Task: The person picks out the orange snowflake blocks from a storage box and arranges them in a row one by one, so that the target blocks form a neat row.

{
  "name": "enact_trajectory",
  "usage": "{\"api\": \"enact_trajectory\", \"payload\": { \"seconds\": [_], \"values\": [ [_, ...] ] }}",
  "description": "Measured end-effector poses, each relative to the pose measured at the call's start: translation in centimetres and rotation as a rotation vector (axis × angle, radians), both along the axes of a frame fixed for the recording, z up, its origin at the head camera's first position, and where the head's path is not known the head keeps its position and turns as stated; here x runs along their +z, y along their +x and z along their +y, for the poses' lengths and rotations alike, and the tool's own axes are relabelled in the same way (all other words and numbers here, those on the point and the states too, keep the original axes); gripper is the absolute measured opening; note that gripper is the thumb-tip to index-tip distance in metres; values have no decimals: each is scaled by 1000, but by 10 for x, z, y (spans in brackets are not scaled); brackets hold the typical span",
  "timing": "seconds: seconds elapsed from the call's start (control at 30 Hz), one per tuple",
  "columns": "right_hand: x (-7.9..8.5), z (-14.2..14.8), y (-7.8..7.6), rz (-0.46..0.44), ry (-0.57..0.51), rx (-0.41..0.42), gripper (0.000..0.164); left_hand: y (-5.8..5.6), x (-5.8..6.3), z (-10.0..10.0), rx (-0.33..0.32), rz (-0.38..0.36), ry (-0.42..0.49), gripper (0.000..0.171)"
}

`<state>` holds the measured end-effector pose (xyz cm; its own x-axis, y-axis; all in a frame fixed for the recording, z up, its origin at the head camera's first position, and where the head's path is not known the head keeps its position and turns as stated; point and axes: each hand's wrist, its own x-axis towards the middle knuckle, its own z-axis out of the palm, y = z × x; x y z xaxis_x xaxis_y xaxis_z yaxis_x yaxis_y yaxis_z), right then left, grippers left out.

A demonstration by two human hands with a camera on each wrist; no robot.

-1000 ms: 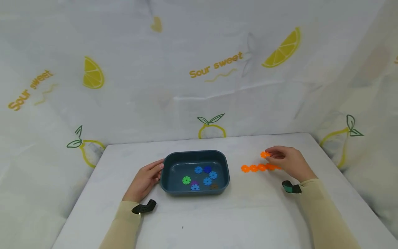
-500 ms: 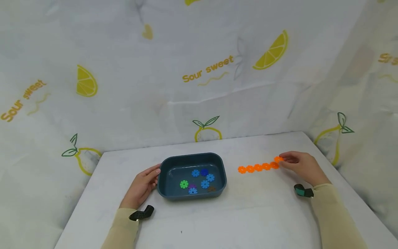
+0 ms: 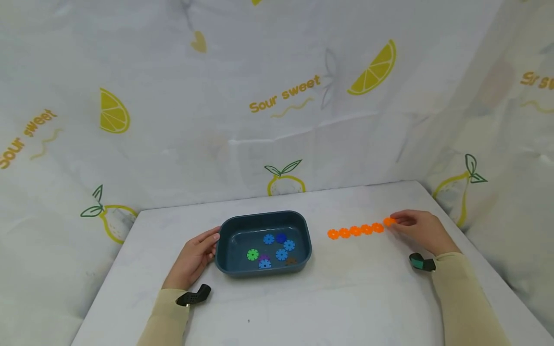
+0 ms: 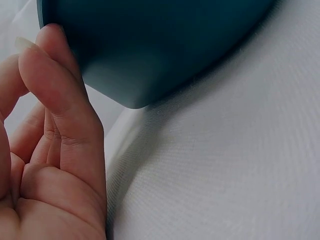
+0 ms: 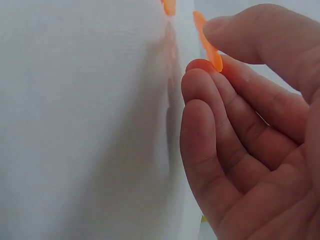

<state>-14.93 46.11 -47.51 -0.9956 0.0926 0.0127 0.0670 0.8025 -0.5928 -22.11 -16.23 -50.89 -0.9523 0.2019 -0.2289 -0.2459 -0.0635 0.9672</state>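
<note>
My right hand [image 3: 417, 230] pinches an orange notched plastic disc [image 5: 207, 42] between thumb and fingers. It is at the right end of a row of several orange notched discs [image 3: 356, 231] on the table, close beside the last one. In the right wrist view the held disc stands on edge, close over the white surface. My left hand [image 3: 190, 257] holds the left side of a dark teal tub [image 3: 235, 247], fingertips right at its rim. The left wrist view shows those fingers curled against the tub's outer wall [image 4: 140, 75].
Inside the tub lie a green disc [image 3: 253, 254], a dark blue one [image 3: 281, 238], several light blue ones [image 3: 282, 254], a purple one [image 3: 264, 258] and a brown one [image 3: 291, 261]. White cloth printed with lemons [image 3: 285, 185] hangs behind the white table [image 3: 329, 307].
My right hand has moved rightward and down with the orange disc, from above the row to its right end. The head view has shifted slightly; the left hand stays at the tub.
</note>
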Motion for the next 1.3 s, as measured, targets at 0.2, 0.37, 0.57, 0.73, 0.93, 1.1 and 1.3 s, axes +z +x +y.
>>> {"api": "enact_trajectory", "payload": {
  "seconds": [0.2,0.37,0.57,0.73,0.93,1.1,1.3],
  "values": [
    [-7,1,-2,-28,-2,0,48,1,0,-1,1,-10,-4,56],
    [-6,0,-2,-23,9,8,45,2,0,-1,6,-9,-3,56],
    [-3,-1,-2,-10,29,13,43,2,3,0,9,-17,-6,56],
    [-4,-1,-3,-14,29,11,41,3,3,0,16,-20,-11,55],
    [-4,-3,-7,-26,32,18,39,7,2,-3,31,-25,-7,55],
    [-2,-4,-7,-20,40,23,38,6,2,-3,31,-23,-7,54],
    [-1,-1,-5,-34,25,17,42,5,4,0,29,-21,3,54]
  ]
}}
